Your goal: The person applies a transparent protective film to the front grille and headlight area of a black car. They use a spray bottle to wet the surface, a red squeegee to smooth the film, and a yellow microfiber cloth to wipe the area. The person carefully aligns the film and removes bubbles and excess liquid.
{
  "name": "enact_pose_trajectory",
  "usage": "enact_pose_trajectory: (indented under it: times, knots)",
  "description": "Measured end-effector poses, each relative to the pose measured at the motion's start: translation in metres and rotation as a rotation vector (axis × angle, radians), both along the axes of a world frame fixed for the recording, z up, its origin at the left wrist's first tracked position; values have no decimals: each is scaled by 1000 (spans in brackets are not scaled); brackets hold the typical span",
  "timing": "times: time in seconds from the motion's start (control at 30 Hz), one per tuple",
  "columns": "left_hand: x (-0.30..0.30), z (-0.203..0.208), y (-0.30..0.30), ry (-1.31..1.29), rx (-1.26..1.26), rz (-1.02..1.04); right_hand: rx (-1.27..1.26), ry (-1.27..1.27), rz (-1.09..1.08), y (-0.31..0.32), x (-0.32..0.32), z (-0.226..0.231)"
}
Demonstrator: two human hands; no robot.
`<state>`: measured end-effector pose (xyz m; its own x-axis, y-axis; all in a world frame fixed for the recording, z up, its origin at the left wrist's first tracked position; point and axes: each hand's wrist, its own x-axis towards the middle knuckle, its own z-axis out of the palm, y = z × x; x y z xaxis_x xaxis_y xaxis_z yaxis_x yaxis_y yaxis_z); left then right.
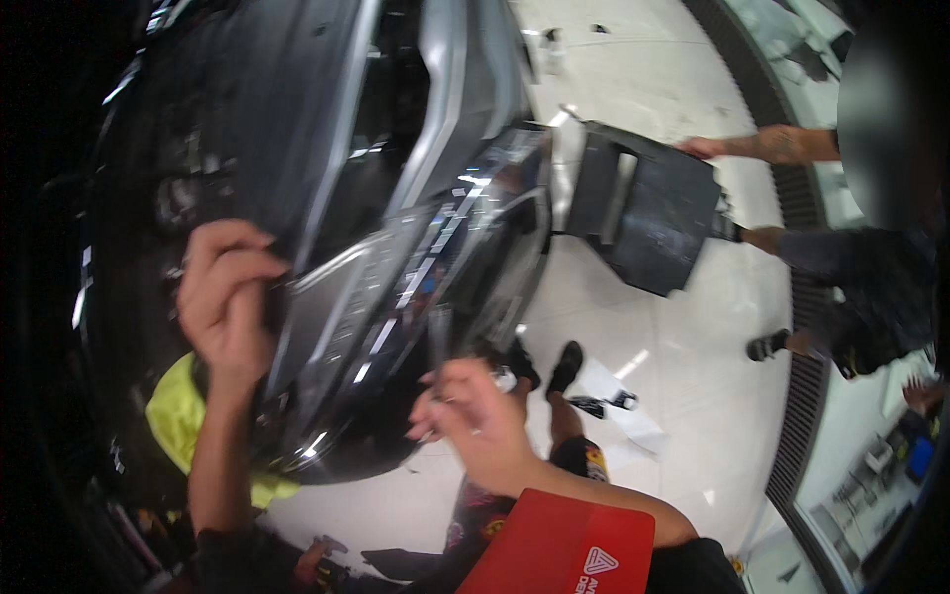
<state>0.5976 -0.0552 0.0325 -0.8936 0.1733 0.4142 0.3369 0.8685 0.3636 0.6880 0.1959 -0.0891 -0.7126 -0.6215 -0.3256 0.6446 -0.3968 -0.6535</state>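
A glossy black car body point(336, 436) with a headlight fills the left and middle. Over it, near a silver-edged seam, my left hand point(223, 297) is raised with its fingers curled; what they hold, if anything, is hidden. My right hand point(475, 421) is closed beside the headlight, and a slim grey stick-like tool point(441, 342), blurred, stands up from its fingers. Across my right forearm, close to the camera, lies a flat red card point(554, 549); what supports it is not shown. A yellow-green cloth point(173, 411) rests behind my left forearm.
At the right a co-worker's hand point(703, 148) holds a large dark panel point(648, 213) above the pale tiled floor point(683, 386). White paper point(633, 436) with small black items lies there. A dark slatted floor strip point(804, 396) curves down the right side.
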Motion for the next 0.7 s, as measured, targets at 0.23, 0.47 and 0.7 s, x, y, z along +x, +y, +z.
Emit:
enact_pose_trajectory:
  times: [0.23, 0.47, 0.7]
  knots:
    - [1, -3, -10, -35, 53, 77, -33, 123, -62, -24, 3, 8]
    - [-2, -10, -4, -97, 55, 24, -69, 82, -103, -46, -19, 16]
    - [1, -11, -24, -41, 341, 40, -47, 102, -109, -65, -30, 17]
